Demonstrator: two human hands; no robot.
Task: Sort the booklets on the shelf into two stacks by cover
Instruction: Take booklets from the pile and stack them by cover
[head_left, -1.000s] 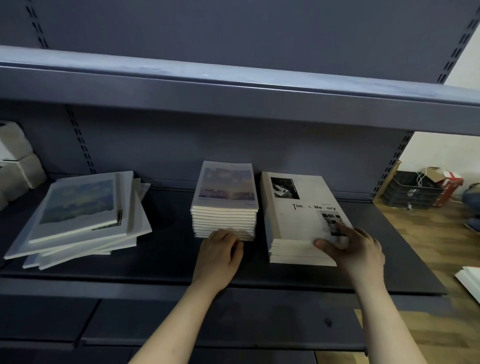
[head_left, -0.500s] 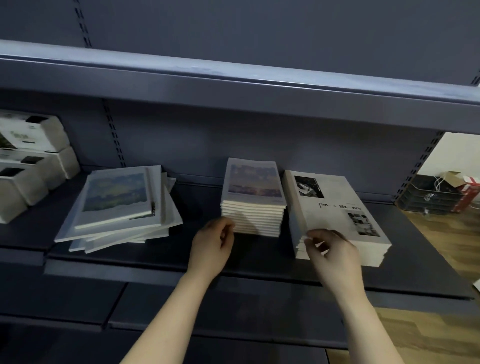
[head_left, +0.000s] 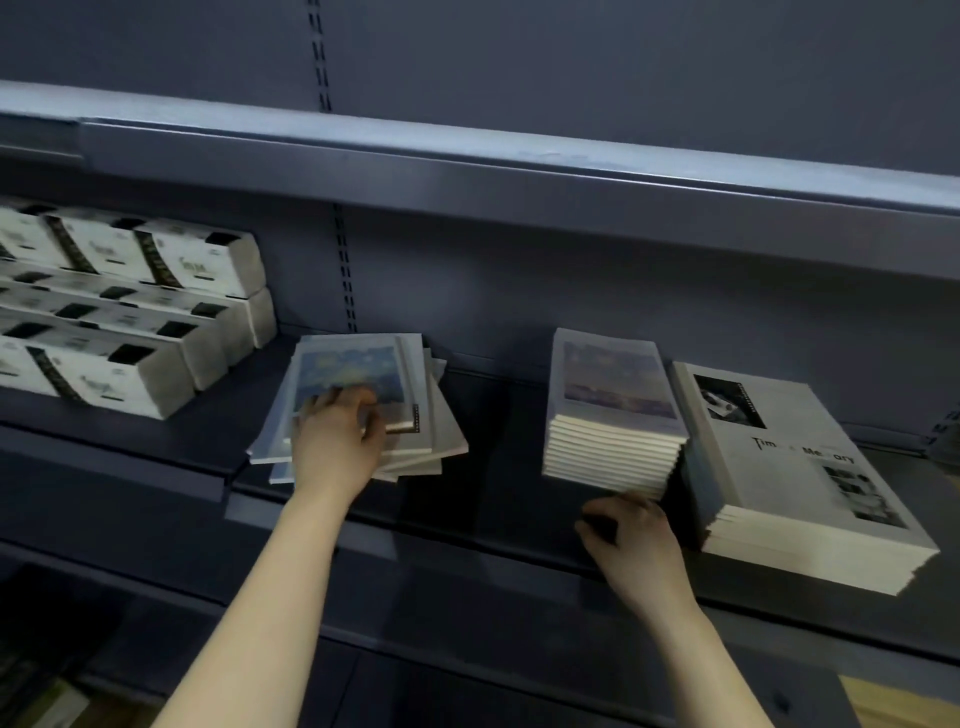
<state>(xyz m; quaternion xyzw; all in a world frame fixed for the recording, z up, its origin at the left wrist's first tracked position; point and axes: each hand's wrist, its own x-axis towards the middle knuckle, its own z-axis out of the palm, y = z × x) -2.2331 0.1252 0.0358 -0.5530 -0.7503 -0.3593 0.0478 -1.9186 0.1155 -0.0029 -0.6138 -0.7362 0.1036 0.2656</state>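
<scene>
Three groups of booklets lie on the dark shelf (head_left: 498, 467). At the left is a loose, fanned pile (head_left: 441, 441) topped by a painted-cover booklet (head_left: 358, 369). My left hand (head_left: 337, 441) rests on that top booklet, fingers on the cover and thumb near its front edge. In the middle stands a neat stack with a pale sky cover (head_left: 613, 384). To its right sits a larger stack with a photo-and-title cover (head_left: 779, 457). My right hand (head_left: 634, 540) is on the shelf just in front of the middle stack, fingers curled, holding nothing.
Several white boxes (head_left: 156, 312) are stacked on the shelf to the left of the pile. An upper shelf (head_left: 467, 171) overhangs the booklets. A gap of bare shelf separates the loose pile from the middle stack.
My left hand moved from the front of the middle stack over to the loose left pile. My right hand left the right stack and now sits before the middle stack. The view shifted left.
</scene>
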